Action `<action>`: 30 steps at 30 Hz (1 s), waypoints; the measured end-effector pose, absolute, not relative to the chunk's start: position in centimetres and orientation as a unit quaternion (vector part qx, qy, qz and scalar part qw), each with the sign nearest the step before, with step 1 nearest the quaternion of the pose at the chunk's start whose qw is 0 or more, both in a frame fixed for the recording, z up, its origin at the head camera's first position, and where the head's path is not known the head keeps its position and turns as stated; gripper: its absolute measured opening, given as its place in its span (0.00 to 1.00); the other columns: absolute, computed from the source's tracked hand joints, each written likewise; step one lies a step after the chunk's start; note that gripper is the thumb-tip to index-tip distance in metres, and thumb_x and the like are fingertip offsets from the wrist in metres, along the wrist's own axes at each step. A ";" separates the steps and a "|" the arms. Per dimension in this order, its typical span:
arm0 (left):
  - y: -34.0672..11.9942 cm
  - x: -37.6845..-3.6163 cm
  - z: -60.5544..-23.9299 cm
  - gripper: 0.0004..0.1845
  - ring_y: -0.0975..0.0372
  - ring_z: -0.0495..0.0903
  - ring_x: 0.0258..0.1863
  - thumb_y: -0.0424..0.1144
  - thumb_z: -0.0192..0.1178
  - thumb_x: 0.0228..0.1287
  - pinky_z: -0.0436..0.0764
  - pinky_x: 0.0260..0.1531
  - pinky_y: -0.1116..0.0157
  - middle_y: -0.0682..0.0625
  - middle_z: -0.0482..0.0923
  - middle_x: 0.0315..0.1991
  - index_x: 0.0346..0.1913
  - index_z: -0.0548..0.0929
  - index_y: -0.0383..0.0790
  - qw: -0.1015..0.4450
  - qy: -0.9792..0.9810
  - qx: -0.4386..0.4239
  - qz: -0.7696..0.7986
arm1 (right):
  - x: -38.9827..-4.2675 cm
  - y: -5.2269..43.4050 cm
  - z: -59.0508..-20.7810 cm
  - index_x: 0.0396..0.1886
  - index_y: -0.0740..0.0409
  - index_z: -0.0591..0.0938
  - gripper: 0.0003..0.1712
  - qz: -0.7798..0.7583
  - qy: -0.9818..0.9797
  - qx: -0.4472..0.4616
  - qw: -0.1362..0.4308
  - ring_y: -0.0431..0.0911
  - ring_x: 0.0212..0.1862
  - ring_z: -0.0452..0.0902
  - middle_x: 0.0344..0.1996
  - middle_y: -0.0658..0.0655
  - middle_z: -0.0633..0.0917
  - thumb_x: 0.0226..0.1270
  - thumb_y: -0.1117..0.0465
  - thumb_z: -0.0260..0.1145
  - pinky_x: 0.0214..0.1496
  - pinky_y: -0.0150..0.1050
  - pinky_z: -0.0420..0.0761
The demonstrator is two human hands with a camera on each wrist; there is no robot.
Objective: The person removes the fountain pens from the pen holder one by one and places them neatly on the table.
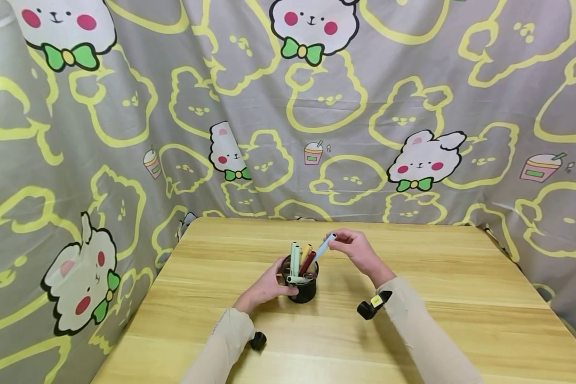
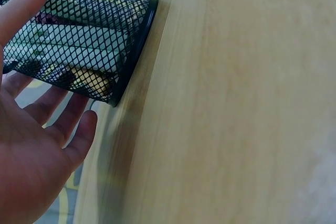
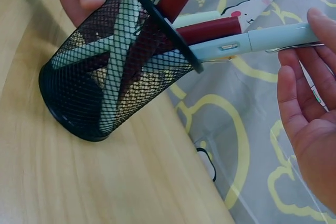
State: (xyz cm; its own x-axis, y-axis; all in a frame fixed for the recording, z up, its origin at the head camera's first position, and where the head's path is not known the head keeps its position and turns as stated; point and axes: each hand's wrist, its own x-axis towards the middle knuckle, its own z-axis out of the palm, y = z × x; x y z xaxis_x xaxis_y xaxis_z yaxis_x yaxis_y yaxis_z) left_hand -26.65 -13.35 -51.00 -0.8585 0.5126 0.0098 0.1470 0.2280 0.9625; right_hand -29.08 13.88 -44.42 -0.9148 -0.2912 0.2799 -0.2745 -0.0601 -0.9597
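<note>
A black mesh pen holder [image 1: 302, 293] stands upright on the wooden table. My left hand [image 1: 264, 288] holds its side, thumb toward me and fingers round the far side; the left wrist view shows the mesh [image 2: 79, 35] between thumb and fingers. With thumb and fingers, my right hand [image 1: 357, 253] pinches the upper end of a light blue pen [image 1: 324, 246]. That pen leans out to the right, its lower part still inside the holder. Around it stand mint green pens [image 1: 295, 258], a yellow pen [image 1: 305, 250] and dark red pens [image 3: 212, 29].
The light wood table [image 1: 437, 277] reaches back to a grey curtain [image 1: 278, 106] with yellow outlines and white cartoon animals. More curtain hangs at the left side. Small black cameras [image 1: 366, 309] are strapped over the beige sleeves [image 1: 420, 325].
</note>
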 end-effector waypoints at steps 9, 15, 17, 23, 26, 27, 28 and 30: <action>-13.4 -26.6 -51.3 0.46 0.53 0.71 0.54 0.35 0.73 0.49 0.73 0.51 0.58 0.45 0.65 0.60 0.70 0.58 0.47 0.156 0.766 0.212 0.586 | -29.2 14.3 -43.6 0.45 0.87 0.72 0.18 -0.732 0.649 -0.208 -0.011 0.39 0.36 0.81 0.32 0.47 0.86 0.64 0.72 0.62 0.43 0.35 0.80; -13.3 -26.5 -50.8 0.46 0.54 0.72 0.53 0.35 0.73 0.49 0.73 0.51 0.58 0.47 0.66 0.60 0.70 0.59 0.46 0.156 0.767 0.211 0.585 | -29.3 14.8 -43.1 0.40 0.75 0.80 0.08 -0.747 0.631 -0.210 -0.018 0.40 0.35 0.82 0.32 0.49 0.86 0.64 0.73 0.61 0.43 0.36 0.81; -13.3 -26.5 -50.8 0.46 0.53 0.72 0.54 0.35 0.73 0.49 0.73 0.52 0.58 0.47 0.65 0.61 0.70 0.59 0.46 0.157 0.768 0.212 0.584 | -29.2 14.9 -43.0 0.36 0.63 0.83 0.06 -0.753 0.624 -0.211 -0.020 0.40 0.35 0.82 0.32 0.49 0.86 0.64 0.73 0.61 0.43 0.35 0.81; -13.3 -26.8 -51.3 0.47 0.52 0.71 0.54 0.33 0.72 0.49 0.73 0.51 0.58 0.45 0.64 0.63 0.71 0.57 0.44 0.154 0.767 0.215 0.585 | -29.0 15.1 -42.4 0.33 0.53 0.84 0.12 -0.777 0.595 -0.202 -0.030 0.40 0.35 0.82 0.32 0.51 0.86 0.64 0.74 0.61 0.43 0.35 0.81; -13.3 -26.8 -51.2 0.46 0.53 0.72 0.54 0.34 0.72 0.50 0.73 0.51 0.58 0.45 0.65 0.61 0.71 0.57 0.46 0.154 0.772 0.212 0.579 | -29.0 15.4 -42.1 0.33 0.54 0.84 0.13 -0.798 0.569 -0.196 -0.034 0.41 0.35 0.82 0.32 0.52 0.86 0.64 0.76 0.59 0.43 0.35 0.81; -13.3 -26.8 -51.2 0.46 0.54 0.72 0.53 0.35 0.73 0.50 0.73 0.51 0.58 0.46 0.66 0.61 0.70 0.58 0.46 0.155 0.774 0.211 0.576 | -29.0 15.6 -42.0 0.34 0.56 0.84 0.13 -0.806 0.558 -0.195 -0.035 0.41 0.36 0.82 0.32 0.52 0.86 0.64 0.76 0.59 0.43 0.36 0.81; -13.2 -26.8 -51.2 0.46 0.54 0.72 0.53 0.36 0.73 0.49 0.73 0.51 0.58 0.46 0.66 0.60 0.70 0.58 0.47 0.154 0.776 0.210 0.574 | -29.0 15.7 -41.8 0.34 0.56 0.84 0.13 -0.814 0.547 -0.194 -0.035 0.42 0.36 0.82 0.32 0.53 0.86 0.64 0.76 0.58 0.43 0.36 0.81; -13.2 -26.7 -51.1 0.46 0.54 0.72 0.53 0.37 0.73 0.49 0.72 0.52 0.57 0.47 0.66 0.60 0.70 0.59 0.47 0.152 0.779 0.211 0.570 | -28.9 16.0 -41.6 0.33 0.57 0.84 0.13 -0.829 0.525 -0.186 -0.038 0.42 0.35 0.82 0.31 0.53 0.85 0.64 0.76 0.58 0.43 0.36 0.81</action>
